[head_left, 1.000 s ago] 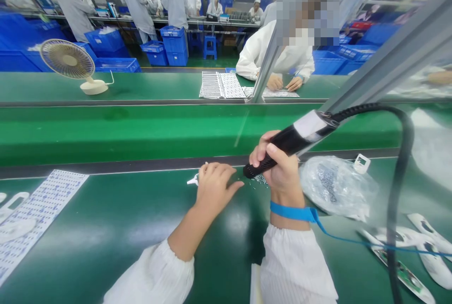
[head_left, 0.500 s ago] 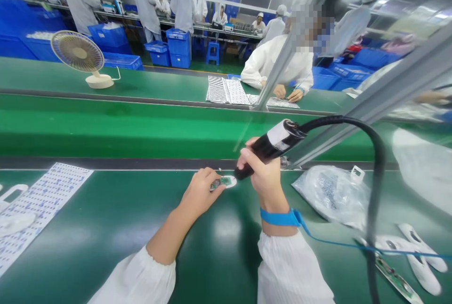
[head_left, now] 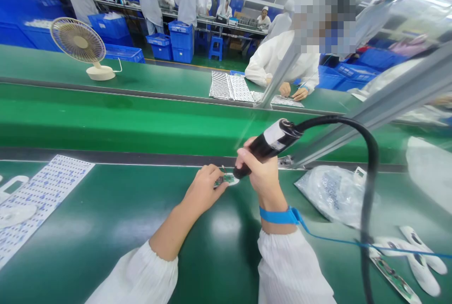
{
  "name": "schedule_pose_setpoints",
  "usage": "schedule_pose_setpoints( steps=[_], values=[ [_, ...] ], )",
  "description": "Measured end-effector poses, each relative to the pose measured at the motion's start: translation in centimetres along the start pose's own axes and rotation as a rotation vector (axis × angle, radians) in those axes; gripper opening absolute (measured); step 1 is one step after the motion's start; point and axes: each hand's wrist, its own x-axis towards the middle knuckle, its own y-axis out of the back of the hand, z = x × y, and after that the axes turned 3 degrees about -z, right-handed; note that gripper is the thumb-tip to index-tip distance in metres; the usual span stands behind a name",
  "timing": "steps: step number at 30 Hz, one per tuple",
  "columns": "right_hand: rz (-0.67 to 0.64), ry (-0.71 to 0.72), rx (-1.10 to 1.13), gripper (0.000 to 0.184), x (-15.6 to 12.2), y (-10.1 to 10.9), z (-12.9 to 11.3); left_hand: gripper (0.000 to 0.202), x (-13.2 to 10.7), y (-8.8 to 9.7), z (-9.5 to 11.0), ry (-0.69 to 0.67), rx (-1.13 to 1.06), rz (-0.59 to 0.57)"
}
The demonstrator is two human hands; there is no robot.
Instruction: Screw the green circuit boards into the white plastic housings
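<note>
My left hand (head_left: 203,187) is closed on the end of a small green circuit board (head_left: 229,178) set in a white plastic shell, low over the table; its fingers hide part of the board. My right hand (head_left: 263,172) wraps round a black cylindrical hand tool (head_left: 267,146) with a white label and a thick black cable (head_left: 370,167). The tool's dark tip points down at the right end of the board. Whether they touch, I cannot tell. A blue wrist strap (head_left: 278,216) circles my right wrist.
Right lie a clear plastic bag (head_left: 332,193), white shells (head_left: 422,273) and another board in a shell (head_left: 393,275). A patterned sheet (head_left: 52,191) lies left. Beyond the green channel (head_left: 141,122) stand a fan (head_left: 79,42) and a person in white (head_left: 282,59). A metal post (head_left: 353,110) slants at right.
The tool has shifted slightly left and now overlaps the shell's right end. My left hand keeps its hold on the board. The view has tilted a little downward.
</note>
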Motion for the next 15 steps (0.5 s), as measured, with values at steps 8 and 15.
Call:
schedule_pose_setpoints(
  steps=[8,15],
  values=[
    [-0.086,-0.086,-0.097,0.024,0.22,0.08,-0.48,0.006,0.04,-0.01,0.12,0.004,0.006,-0.012],
    [-0.115,-0.123,-0.079,0.025,0.38,0.4,-0.73,0.006,0.0,0.08,0.21,0.009,0.005,-0.013]
  ],
)
